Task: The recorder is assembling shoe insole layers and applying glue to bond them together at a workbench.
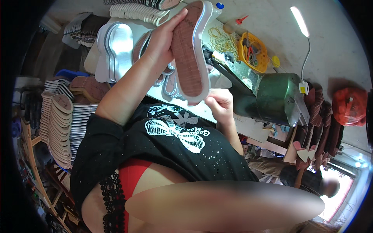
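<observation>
A long shoe sole (190, 54) with a brown top face and a pale, shiny rim is held up in front of me, its long side running up and down. My left hand (161, 40) grips its upper left edge, thumb lying along the brown face and the other fingers hidden behind. At the lower end, my right hand (220, 104) is closed, its curled fingers against the pale rim. A fingertip shows just under that end. Behind the sole, several silver-edged soles (171, 85) lie on the white table.
Silver soles (116, 48) and a row of white soles (138, 14) lie at the far left. Tall sole stacks (60, 128) stand left. A dark green machine (278, 97) is on the right, with a yellow basket (253, 52) of tools behind it and a lamp (300, 21) above.
</observation>
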Demonstrator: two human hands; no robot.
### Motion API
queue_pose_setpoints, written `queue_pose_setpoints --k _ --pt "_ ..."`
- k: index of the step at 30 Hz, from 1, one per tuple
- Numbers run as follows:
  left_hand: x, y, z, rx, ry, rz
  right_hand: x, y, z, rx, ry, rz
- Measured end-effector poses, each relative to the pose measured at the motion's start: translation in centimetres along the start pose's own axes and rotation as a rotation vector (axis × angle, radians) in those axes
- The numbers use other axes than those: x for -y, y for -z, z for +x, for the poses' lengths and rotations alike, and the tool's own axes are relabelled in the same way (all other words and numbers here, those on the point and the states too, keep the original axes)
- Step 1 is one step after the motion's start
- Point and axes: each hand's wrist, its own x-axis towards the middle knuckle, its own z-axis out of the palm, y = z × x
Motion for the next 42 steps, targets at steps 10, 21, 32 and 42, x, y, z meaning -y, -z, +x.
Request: queue_pose_setpoints --k 10,21,32,42 --pt "2.4 -2.3 -0.6 -0.095 -0.081 0.206 -1.7 0.1 2.0 -0.13 -0.067 0.37" --pt "-0.5 -2.4 -0.7 -0.356 -0.189 0.193 -1.6 -0.9 0.8 -0.385 -0.319 0.152" --pt "-1.0 -2.1 -0.4 -0.32 -0.201 0.211 -1.7 -1.7 1.1 -0.291 -0.298 0.214" --pt "2.6 -0.2 -0.4 0.053 0.157 0.255 -0.9 2.8 2.6 -0.039 -0.283 0.234"
